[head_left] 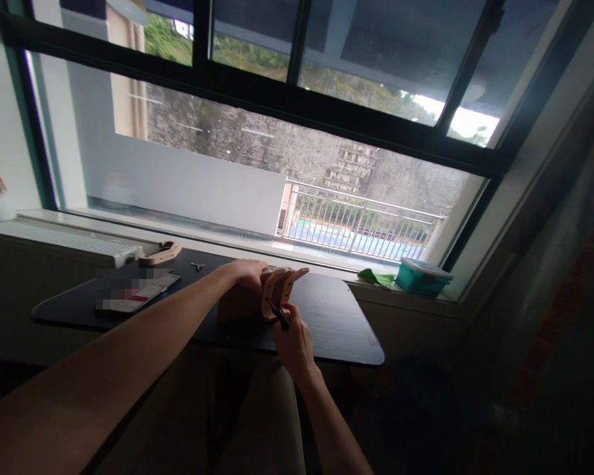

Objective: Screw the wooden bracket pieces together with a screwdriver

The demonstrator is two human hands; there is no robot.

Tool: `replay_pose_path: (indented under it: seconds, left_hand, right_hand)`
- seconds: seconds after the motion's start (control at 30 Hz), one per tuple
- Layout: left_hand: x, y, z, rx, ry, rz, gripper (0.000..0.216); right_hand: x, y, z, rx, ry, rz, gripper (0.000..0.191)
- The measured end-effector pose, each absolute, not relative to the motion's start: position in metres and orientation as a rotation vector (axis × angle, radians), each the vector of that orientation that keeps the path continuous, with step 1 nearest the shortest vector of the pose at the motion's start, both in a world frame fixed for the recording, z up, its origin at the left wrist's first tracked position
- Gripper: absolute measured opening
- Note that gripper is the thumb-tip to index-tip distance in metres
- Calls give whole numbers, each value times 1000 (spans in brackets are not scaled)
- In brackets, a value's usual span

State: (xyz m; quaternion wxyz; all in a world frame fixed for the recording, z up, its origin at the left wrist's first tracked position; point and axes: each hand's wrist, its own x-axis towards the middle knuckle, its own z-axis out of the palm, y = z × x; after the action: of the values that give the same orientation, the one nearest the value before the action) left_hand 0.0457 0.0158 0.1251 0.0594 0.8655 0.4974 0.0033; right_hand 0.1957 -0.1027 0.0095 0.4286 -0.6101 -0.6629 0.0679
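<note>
A curved light-wood piece [277,290] with small holes along its edge stands on the dark table, joined to or resting against a browner wooden body [237,305]. My left hand [250,272] is closed over the top of this wooden piece, its fingertips partly hidden behind it. In my right hand [296,340], just below and to the right, is a small black screwdriver [280,318]. Its thin tip points up and left at the side of the wood, close to a hole; whether it touches cannot be made out.
On the table [336,320] lie a phone [141,293], a few small screws [198,266] and another curved wooden part [161,254]. A teal lidded box [423,277] and a green leaf-like item [376,278] sit on the sill. A radiator [79,241] adjoins the table's left.
</note>
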Motion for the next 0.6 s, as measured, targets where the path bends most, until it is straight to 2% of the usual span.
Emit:
replay_pose_path:
  seconds: [0.13, 0.23, 0.47, 0.6]
  left_hand:
    - [45, 20, 123, 2632, 1497, 15, 61]
    - [45, 21, 123, 2640, 1490, 12, 63]
    - [46, 17, 125, 2634, 1520, 4, 59]
    - [46, 15, 126, 2639, 1518, 3, 59]
  right_hand:
    - [192, -106, 6, -1451, -1819, -76, 29]
    - [191, -103, 0, -1443, -1827, -140, 27]
    - [196, -89, -10, -1394, -1422, 281, 24]
    - [199, -81, -11, -1396, -1409, 305, 27]
